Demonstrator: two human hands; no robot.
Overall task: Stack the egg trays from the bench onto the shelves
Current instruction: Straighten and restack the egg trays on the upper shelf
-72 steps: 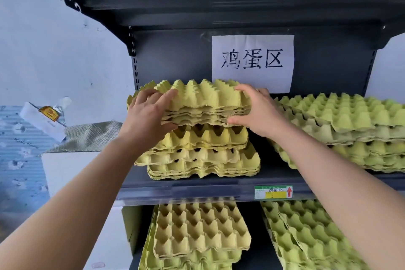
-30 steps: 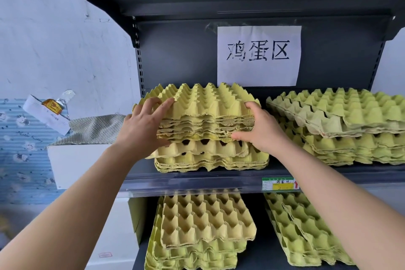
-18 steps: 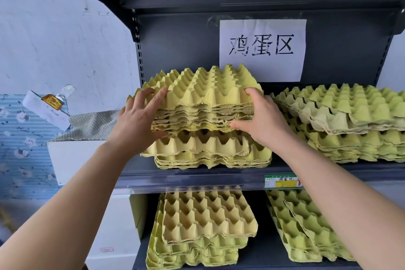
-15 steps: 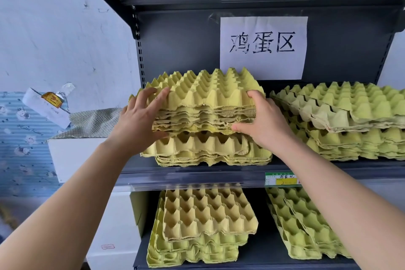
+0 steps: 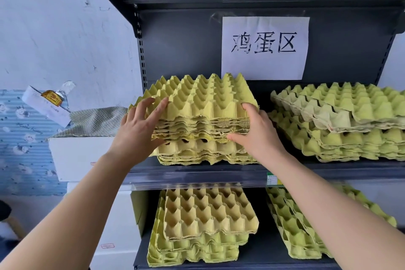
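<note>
The fingers of the left hand lie spread over the top left edge of a bundle of yellow bumpy cardboard egg trays. The thumb curls in under that edge, so this hand grips the bundle. The fingers of the right hand rest on the top right edge. Its thumb hooks in under the bottom, so this hand grips the bundle too. Both bare arms reach up from the bottom of the view.

The bundle is on the left side of the dark grey metal middle shelf. It sits on top of a shorter pile of yellow egg trays and touches it.

On the right side of the same shelf is a pile of green egg trays. The right hand is between the two piles. A white paper sign with black writing is stuck on the back wall above the trays.

On the lower shelf lie another yellow pile on the left and another green pile on the right.

To the left of the shelves stands a white box with a grey cloth on top. A white packet with a yellow label leans just beside the cloth, in front of blue patterned wallpaper.
</note>
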